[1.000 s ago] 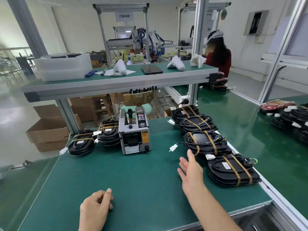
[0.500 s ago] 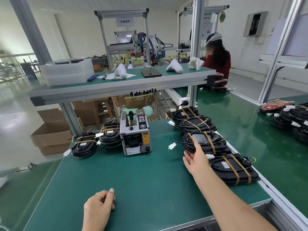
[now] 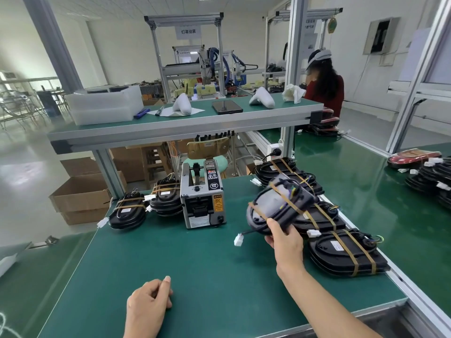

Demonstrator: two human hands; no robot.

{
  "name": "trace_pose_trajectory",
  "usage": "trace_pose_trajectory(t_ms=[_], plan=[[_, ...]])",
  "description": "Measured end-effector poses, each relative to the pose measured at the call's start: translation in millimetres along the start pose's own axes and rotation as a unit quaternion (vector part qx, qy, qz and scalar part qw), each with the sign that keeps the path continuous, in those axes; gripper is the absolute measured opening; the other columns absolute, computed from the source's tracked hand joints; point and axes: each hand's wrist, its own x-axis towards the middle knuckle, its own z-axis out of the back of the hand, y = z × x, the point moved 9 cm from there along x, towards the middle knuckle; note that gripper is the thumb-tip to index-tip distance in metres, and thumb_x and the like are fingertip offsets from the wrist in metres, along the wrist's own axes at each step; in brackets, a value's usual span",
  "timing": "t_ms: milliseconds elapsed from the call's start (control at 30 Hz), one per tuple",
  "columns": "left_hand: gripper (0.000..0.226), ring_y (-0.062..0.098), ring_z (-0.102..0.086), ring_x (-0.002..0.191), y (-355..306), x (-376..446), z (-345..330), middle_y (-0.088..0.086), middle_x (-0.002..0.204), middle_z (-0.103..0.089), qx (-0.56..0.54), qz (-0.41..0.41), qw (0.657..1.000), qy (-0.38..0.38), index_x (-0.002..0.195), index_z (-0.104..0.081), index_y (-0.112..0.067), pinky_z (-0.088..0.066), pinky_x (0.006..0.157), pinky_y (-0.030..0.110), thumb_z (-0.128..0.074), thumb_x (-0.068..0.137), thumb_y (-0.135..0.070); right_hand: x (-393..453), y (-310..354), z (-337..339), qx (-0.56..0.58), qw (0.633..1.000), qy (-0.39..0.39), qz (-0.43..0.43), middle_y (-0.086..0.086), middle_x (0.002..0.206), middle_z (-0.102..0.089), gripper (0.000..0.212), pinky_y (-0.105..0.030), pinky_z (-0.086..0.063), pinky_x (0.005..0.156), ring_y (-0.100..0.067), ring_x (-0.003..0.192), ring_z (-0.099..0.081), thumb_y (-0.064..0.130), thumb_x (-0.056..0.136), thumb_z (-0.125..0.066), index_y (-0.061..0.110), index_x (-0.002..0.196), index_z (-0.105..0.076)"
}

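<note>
2 low stacks of black lamp shells [image 3: 127, 212], bound with tan tape, sit at the far left of the green table [image 3: 195, 276], just beside a grey tape machine [image 3: 202, 203]. nearer the camera, the left hand [image 3: 146, 306] rests on the table with fingers loosely curled and nothing in it. further right, the right hand [image 3: 284, 242] grips 1 taped shell [image 3: 278, 203] by its near edge, thumb on top. it holds the shell tilted in the air above the table, in front of the row of stacks [image 3: 346, 252] along the right edge. the shell's cable hangs free, with a white plug [image 3: 238, 239] dangling below it.

the grip is at 1 end only, so the shell could twist or slip out if swung fast. the loose plug could snag on the tape machine or on a neighbouring stack's wires and drag that stack over. the tape bands look thin, and a pull on 1 could tear it.
</note>
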Motion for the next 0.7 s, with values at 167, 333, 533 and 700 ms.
trace_pose_trajectory(t_ms=[167, 333, 533, 700], plan=[[0.037, 0.008, -0.063, 0.061, 3, 2, -1, 0.002, 0.058, -0.071, -0.010, -0.007, 1.000, 0.000, 0.065, -0.072, -0.029, -0.045, 0.061, 0.013, -0.069, 0.102, -0.026, -29, 53, -35, -0.138, 0.964, 0.140, 0.177, 0.009, 0.083, -0.076, 0.022, -0.017, -0.052, 0.067, -0.006, 0.073, -0.068, 0.048, 0.079, -0.076, 0.035, 0.095, -0.074], [0.043, 0.006, -0.062, 0.056, 4, 1, -1, 0.002, 0.062, -0.073, -0.033, -0.007, 0.999, -0.003, 0.061, -0.068, -0.027, -0.049, 0.064, 0.023, -0.066, 0.103, -0.025, -52, 64, -74, -0.263, 0.895, 0.279, 0.228, 0.014, 0.090, -0.077, 0.032, -0.020, -0.055, 0.075, -0.006, 0.080, -0.070, 0.048, 0.076, -0.077, 0.037, 0.106, -0.072], [0.018, 0.008, -0.074, 0.093, 13, 2, 13, -0.013, 0.091, -0.081, -0.143, 0.022, 0.988, -0.045, 0.097, -0.074, -0.040, -0.053, 0.088, 0.034, -0.060, 0.107, -0.037, -69, 40, -106, -0.444, 0.756, 0.435, 0.208, 0.009, 0.100, -0.072, 0.051, -0.009, -0.044, 0.049, 0.005, 0.055, -0.061, 0.046, 0.081, -0.078, 0.030, 0.126, -0.063], [0.042, 0.003, -0.063, 0.128, 9, 5, 11, -0.014, 0.125, -0.077, -0.234, -0.009, 0.972, -0.004, 0.125, -0.070, -0.048, -0.045, 0.114, 0.044, -0.048, 0.096, -0.069, -74, 35, -115, -0.525, 0.670, 0.477, 0.219, 0.007, 0.094, -0.072, 0.043, -0.010, -0.043, 0.050, 0.005, 0.059, -0.059, 0.045, 0.081, -0.076, 0.031, 0.119, -0.064]])
